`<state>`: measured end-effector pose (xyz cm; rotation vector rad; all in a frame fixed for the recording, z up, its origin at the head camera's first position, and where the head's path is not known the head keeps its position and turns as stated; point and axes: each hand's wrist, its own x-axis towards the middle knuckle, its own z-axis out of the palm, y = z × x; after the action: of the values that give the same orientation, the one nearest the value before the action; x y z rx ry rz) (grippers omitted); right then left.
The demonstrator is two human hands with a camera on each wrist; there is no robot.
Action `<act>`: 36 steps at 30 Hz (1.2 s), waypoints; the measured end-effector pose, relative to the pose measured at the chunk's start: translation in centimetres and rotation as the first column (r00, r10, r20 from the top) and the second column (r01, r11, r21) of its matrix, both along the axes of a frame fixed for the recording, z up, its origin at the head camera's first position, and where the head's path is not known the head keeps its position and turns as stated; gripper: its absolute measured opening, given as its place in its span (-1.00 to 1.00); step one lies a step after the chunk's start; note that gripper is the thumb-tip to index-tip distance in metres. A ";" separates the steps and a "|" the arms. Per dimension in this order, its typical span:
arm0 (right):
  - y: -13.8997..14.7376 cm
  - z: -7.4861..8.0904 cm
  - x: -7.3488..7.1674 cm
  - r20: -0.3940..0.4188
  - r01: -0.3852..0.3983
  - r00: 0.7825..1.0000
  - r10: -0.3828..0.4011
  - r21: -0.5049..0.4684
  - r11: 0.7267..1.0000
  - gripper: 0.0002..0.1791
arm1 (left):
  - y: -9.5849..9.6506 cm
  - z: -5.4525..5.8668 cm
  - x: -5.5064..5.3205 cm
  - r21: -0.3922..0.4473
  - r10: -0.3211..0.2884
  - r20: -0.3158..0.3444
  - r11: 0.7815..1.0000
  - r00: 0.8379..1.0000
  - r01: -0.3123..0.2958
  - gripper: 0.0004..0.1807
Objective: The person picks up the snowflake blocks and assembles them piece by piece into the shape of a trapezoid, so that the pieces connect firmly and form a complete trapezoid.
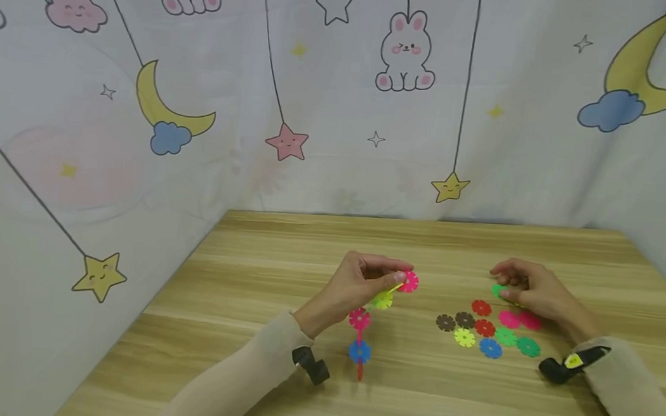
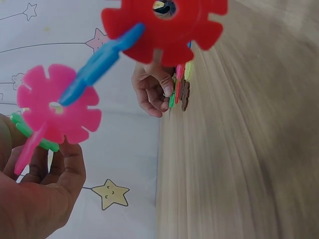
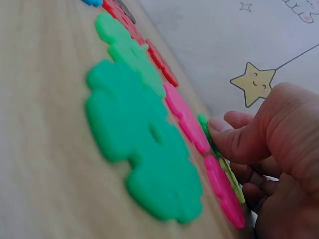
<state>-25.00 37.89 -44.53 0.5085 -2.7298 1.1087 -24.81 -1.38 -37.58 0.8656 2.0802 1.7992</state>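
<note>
The left hand (image 1: 352, 289) pinches the disc chain (image 1: 353, 319) by its upper end, seemingly so the rest hangs free; loose discs (image 1: 489, 331) lie grouped beside the right hand (image 1: 539, 294), probably for reach; its thumb touches a green disc (image 1: 497, 290); whether its fingers clamp it is unclear.

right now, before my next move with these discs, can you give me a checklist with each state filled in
1. Left hand holding the disc chain at its upper end: ok.
2. Chain joined down to the edge-on red disc at the bottom: ok, no break shows.
3. Free slots on the top pink disc: ok, open ones show along its outer edge.
4. Right hand gripping the green disc: cannot tell; the thumb touches it, but a full pinch isn't clear.
5. Green disc against the chain: not ok, the two are well apart.
</note>
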 end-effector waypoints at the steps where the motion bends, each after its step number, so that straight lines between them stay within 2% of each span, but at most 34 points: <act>1: -0.1 0.0 0.0 -0.010 -0.009 1.000 0.009 -0.006 1.000 -0.61 | 0.0 0.0 0.0 0.001 -0.003 0.001 1.000 1.000 0.003 -0.71; 6: -0.6 0.0 0.3 -0.006 -0.036 0.999 0.036 -0.064 0.997 -0.61 | 0.2 -0.1 0.0 0.005 -0.005 0.013 1.000 1.000 0.004 -0.70; 13: -1.0 0.2 0.5 0.027 0.014 1.000 -0.012 -0.090 0.996 -0.64 | 0.2 -0.3 0.1 0.004 0.003 0.014 1.000 1.000 -0.003 -0.73; 20: -3.5 1.4 1.0 0.034 0.049 0.999 -0.042 -0.222 0.974 -0.73 | 0.2 -0.2 0.0 -0.004 0.011 0.017 1.000 1.000 -0.011 -0.70; 28: -7.4 3.3 2.1 0.044 0.012 0.999 0.002 -0.325 0.946 -0.79 | 0.2 -0.1 0.0 -0.007 0.015 0.018 1.000 1.000 -0.015 -0.71; 36: -10.5 5.2 3.4 -0.003 -0.094 0.995 0.102 -0.422 0.902 -0.81 | 0.2 0.1 0.1 -0.016 0.001 0.005 1.000 1.000 -0.001 -0.70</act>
<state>-21.62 27.39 -39.35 0.5710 -2.3887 1.6785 -24.68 -1.19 -37.50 0.8555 2.0887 1.7812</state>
